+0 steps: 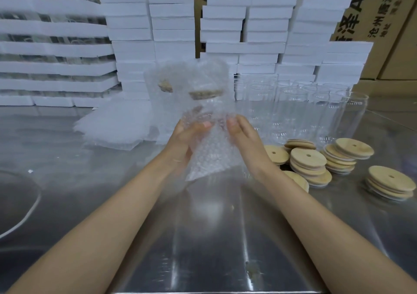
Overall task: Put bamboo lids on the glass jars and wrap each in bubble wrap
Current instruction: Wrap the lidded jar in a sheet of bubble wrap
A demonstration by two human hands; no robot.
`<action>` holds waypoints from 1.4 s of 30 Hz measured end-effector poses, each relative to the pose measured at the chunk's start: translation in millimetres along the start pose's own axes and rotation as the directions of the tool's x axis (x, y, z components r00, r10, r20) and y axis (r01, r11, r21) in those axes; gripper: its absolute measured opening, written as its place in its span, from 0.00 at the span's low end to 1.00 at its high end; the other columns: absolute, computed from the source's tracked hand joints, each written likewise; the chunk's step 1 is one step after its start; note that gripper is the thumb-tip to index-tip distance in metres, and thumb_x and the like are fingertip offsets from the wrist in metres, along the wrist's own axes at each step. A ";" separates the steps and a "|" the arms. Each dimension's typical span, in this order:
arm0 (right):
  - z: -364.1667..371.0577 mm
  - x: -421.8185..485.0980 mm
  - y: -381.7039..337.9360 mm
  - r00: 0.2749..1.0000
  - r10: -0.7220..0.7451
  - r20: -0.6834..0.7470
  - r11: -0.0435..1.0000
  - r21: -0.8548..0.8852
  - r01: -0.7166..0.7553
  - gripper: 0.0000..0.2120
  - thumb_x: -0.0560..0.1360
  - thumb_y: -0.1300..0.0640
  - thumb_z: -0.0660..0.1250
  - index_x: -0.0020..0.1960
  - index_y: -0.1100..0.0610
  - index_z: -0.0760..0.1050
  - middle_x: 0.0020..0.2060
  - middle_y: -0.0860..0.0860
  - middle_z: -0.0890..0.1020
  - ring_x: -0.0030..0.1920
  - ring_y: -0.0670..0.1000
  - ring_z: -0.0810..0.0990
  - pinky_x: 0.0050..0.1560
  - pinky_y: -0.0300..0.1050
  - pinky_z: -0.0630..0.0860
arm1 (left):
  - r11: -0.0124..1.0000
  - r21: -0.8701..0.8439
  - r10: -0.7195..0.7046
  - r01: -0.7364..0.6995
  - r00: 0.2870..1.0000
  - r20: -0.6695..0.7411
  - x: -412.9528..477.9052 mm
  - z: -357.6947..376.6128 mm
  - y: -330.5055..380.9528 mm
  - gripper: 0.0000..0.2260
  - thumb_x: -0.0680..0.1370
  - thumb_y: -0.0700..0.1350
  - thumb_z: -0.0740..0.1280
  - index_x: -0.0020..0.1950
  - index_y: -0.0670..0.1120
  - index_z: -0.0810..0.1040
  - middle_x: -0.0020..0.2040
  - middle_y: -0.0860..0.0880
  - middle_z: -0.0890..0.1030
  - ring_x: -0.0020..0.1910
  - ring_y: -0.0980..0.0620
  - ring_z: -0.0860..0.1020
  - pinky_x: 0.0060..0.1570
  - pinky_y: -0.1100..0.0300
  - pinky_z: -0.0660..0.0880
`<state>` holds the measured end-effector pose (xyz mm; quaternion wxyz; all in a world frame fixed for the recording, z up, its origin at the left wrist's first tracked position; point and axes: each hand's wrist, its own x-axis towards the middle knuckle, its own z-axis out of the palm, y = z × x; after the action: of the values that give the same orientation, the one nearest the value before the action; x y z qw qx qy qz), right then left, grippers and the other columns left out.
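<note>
Stainless steel bench (pixel 214 237). Lidded glass jar (pixel 203 111) stands upright mid-bench inside bubble wrap sheet (pixel 209 156). Left hand (pixel 187 140) and right hand (pixel 244 140) both grasp wrap round jar's lower half, thumbs in front. Behind jar: white foam blocks (pixel 171 23), cardboard cartons (pixel 394 45). Right of jar: empty glass jars (pixel 304 108), stacked bamboo lids (pixel 309 160). Left of jar: spare bubble wrap pile (pixel 117 127).

forearms (pixel 108 230) bare | left hand (pixel 186 139): pale line at wrist (band? crease?)
</note>
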<state>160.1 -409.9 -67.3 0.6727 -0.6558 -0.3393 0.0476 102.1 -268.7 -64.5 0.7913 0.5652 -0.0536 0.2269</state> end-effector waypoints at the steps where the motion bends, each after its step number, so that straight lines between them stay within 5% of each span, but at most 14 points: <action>1: 0.3 0.3 -1.0 1.000 -0.014 -0.024 0.999 0.039 0.015 0.13 0.79 0.47 0.61 0.59 0.53 0.74 0.57 0.49 0.79 0.60 0.47 0.77 0.69 0.52 0.70 | 1.000 -0.019 -0.025 0.025 1.000 0.008 0.1 -2.0 0.2 0.24 0.69 0.38 0.68 0.65 0.37 0.72 0.49 0.46 0.83 0.47 0.49 0.83 0.44 0.59 0.79; 3: -0.7 2.4 -1.2 0.998 -0.017 -0.056 0.990 0.140 0.025 0.02 0.81 0.58 0.62 0.51 0.54 0.73 0.52 0.51 0.80 0.57 0.50 0.78 0.69 0.55 0.70 | 0.999 -0.007 -0.042 0.042 0.999 0.013 0.9 -5.6 -0.3 0.19 0.68 0.39 0.67 0.59 0.40 0.75 0.46 0.46 0.84 0.46 0.48 0.83 0.42 0.59 0.79; 6: -0.6 3.7 0.0 0.998 0.014 -0.054 0.980 0.199 -0.003 0.06 0.81 0.63 0.61 0.48 0.55 0.70 0.48 0.49 0.79 0.55 0.50 0.78 0.65 0.49 0.70 | 0.999 0.024 -0.036 0.036 0.999 -0.017 5.0 -8.8 -2.2 0.18 0.65 0.38 0.66 0.55 0.42 0.77 0.45 0.47 0.83 0.46 0.49 0.82 0.44 0.58 0.79; 13: -5.6 7.0 6.6 0.996 0.064 -0.060 0.990 0.126 -0.056 0.11 0.80 0.68 0.57 0.43 0.54 0.65 0.44 0.53 0.72 0.47 0.48 0.72 0.52 0.43 0.67 | 0.956 0.291 -0.047 0.043 0.999 0.006 4.9 -17.0 5.2 0.25 0.72 0.34 0.66 0.70 0.42 0.69 0.59 0.50 0.78 0.54 0.58 0.77 0.49 0.69 0.73; 18: -9.2 18.8 11.4 0.964 0.213 -0.160 0.969 0.163 -0.187 0.11 0.84 0.55 0.50 0.48 0.51 0.70 0.44 0.48 0.80 0.42 0.44 0.79 0.43 0.39 0.74 | 0.969 0.108 -0.224 0.221 0.975 0.012 4.8 -32.1 24.0 0.13 0.79 0.46 0.59 0.59 0.47 0.78 0.55 0.50 0.81 0.57 0.51 0.77 0.55 0.59 0.74; 21: -11.8 20.5 19.2 0.948 0.279 -0.155 0.957 -0.032 -0.287 0.11 0.81 0.61 0.54 0.56 0.55 0.74 0.50 0.58 0.80 0.48 0.56 0.79 0.52 0.54 0.77 | 0.692 0.671 -0.274 0.267 0.957 -0.098 5.0 -34.7 20.5 0.12 0.78 0.34 0.59 0.55 0.43 0.78 0.51 0.47 0.81 0.51 0.50 0.77 0.48 0.61 0.72; 23: -13.5 15.9 24.4 0.962 0.258 -0.091 0.904 -0.329 -0.273 0.11 0.77 0.66 0.57 0.53 0.59 0.76 0.48 0.59 0.81 0.48 0.60 0.79 0.49 0.53 0.76 | 0.485 0.836 -0.357 0.257 0.931 -0.079 1.5 -33.9 14.4 0.11 0.75 0.31 0.60 0.41 0.44 0.76 0.38 0.50 0.79 0.39 0.52 0.75 0.38 0.64 0.69; 25: -13.3 11.6 30.2 0.979 0.203 -0.028 0.791 -0.584 -0.181 0.07 0.75 0.67 0.59 0.50 0.64 0.75 0.47 0.62 0.80 0.48 0.61 0.78 0.44 0.48 0.70 | 0.349 0.919 -0.388 0.181 0.921 -0.034 -0.3 -35.4 10.5 0.13 0.74 0.31 0.62 0.35 0.46 0.75 0.31 0.55 0.78 0.35 0.57 0.75 0.34 0.69 0.71; 28: -10.4 7.7 31.3 0.988 0.147 0.037 0.744 -0.663 -0.086 0.07 0.75 0.67 0.60 0.51 0.65 0.74 0.48 0.61 0.80 0.47 0.57 0.76 0.37 0.41 0.63 | 0.211 0.977 -0.388 0.034 0.920 0.051 0.4 -41.0 0.4 0.10 0.72 0.32 0.65 0.51 0.40 0.80 0.50 0.47 0.82 0.50 0.51 0.78 0.49 0.62 0.73; 32: -15.0 12.5 31.5 0.999 0.043 0.006 0.663 -0.748 -0.024 0.08 0.75 0.70 0.57 0.52 0.66 0.72 0.50 0.65 0.78 0.51 0.61 0.76 0.40 0.43 0.60 | 0.049 0.999 -0.095 0.016 0.995 -0.011 0.8 -45.0 -9.0 0.09 0.73 0.33 0.63 0.52 0.36 0.78 0.52 0.41 0.79 0.54 0.44 0.77 0.51 0.56 0.72; 34: -17.8 13.9 26.7 0.991 -0.063 -0.118 0.730 -0.682 -0.035 0.16 0.75 0.72 0.55 0.59 0.62 0.72 0.48 0.61 0.77 0.53 0.61 0.75 0.43 0.41 0.61 | 0.027 0.998 0.037 0.058 0.998 -0.059 3.1 -51.3 -2.4 0.10 0.74 0.32 0.62 0.54 0.37 0.77 0.52 0.40 0.78 0.55 0.42 0.76 0.53 0.56 0.70; 36: -19.7 16.5 18.3 0.978 -0.018 -0.206 0.919 -0.389 -0.065 0.21 0.73 0.70 0.56 0.62 0.56 0.72 0.46 0.52 0.77 0.52 0.57 0.76 0.45 0.40 0.67 | 0.077 0.989 -0.055 0.128 0.991 -0.124 6.0 -56.6 8.0 0.14 0.74 0.32 0.61 0.57 0.41 0.78 0.54 0.43 0.80 0.57 0.44 0.77 0.53 0.59 0.70; 39: -20.2 17.4 6.4 0.995 0.097 -0.029 0.995 0.006 -0.097 0.33 0.64 0.60 0.60 0.70 0.51 0.66 0.59 0.49 0.76 0.62 0.51 0.74 0.55 0.40 0.71 | -0.008 0.990 -0.314 0.144 0.939 -0.139 5.1 -52.4 14.9 0.09 0.76 0.41 0.64 0.56 0.48 0.77 0.52 0.50 0.77 0.52 0.52 0.74 0.48 0.64 0.66; 42: -17.2 8.5 10.0 0.973 0.129 0.191 0.991 -0.058 -0.120 0.52 0.67 0.52 0.72 0.78 0.41 0.39 0.76 0.49 0.57 0.73 0.39 0.54 0.67 0.42 0.59 | -0.023 0.996 -0.303 0.083 0.949 -0.086 1.9 -44.7 8.3 0.03 0.75 0.44 0.68 0.47 0.46 0.77 0.48 0.48 0.79 0.47 0.50 0.76 0.40 0.62 0.66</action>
<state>179.3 -418.8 -71.5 0.6169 -0.6833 -0.3625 0.1457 92.7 -224.9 -72.5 0.1806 0.9729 0.1385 0.0408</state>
